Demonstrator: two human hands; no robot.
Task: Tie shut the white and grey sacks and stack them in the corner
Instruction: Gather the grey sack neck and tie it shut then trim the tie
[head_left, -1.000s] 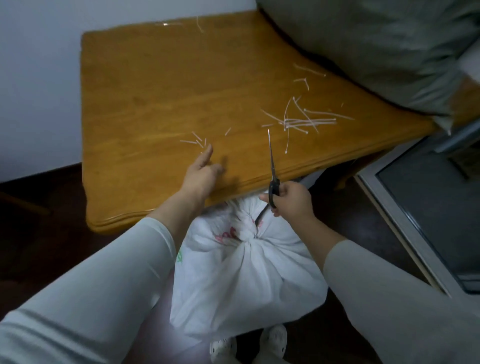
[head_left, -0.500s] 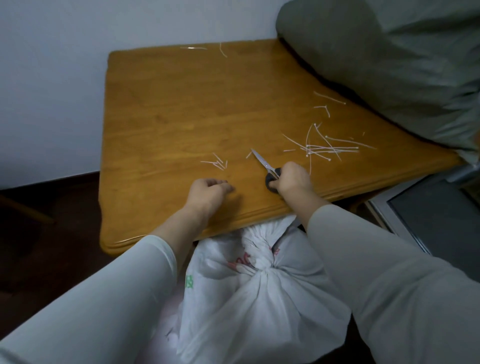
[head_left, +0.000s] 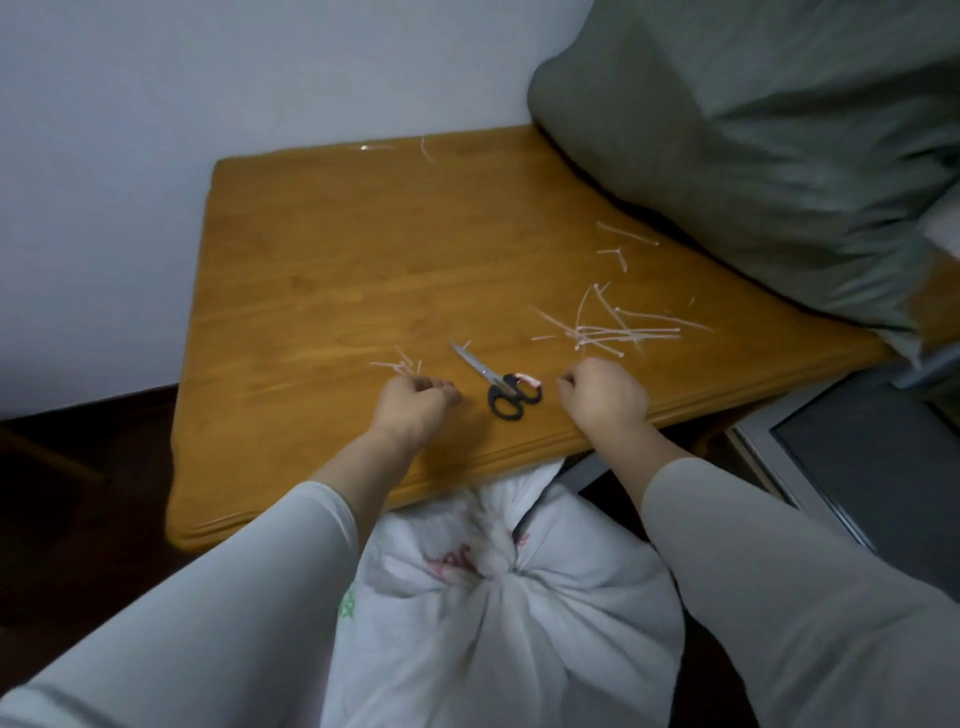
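A white sack (head_left: 519, 623) stands on the floor in front of me, its neck gathered and tied, partly under the edge of the wooden table (head_left: 322, 270). A grey sack (head_left: 769, 135) lies on the table's right side against the wall. Black-handled scissors (head_left: 498, 384) lie on the table between my hands. My left hand (head_left: 413, 405) rests curled on the table beside short cut tie ends (head_left: 400, 364). My right hand (head_left: 605, 397) is curled just right of the scissors, below a loose pile of white cable ties (head_left: 613, 327); nothing shows in either hand.
The table stands against a white wall (head_left: 208, 78). A grey framed panel (head_left: 857, 467) leans at the right, below the table edge. Dark floor lies to the left. More cut tie bits (head_left: 623, 244) are scattered toward the grey sack.
My right hand laid the scissors on the table and let go, then shifted right toward the cable ties. My left hand curled shut near the cut ends. The view tilted up.
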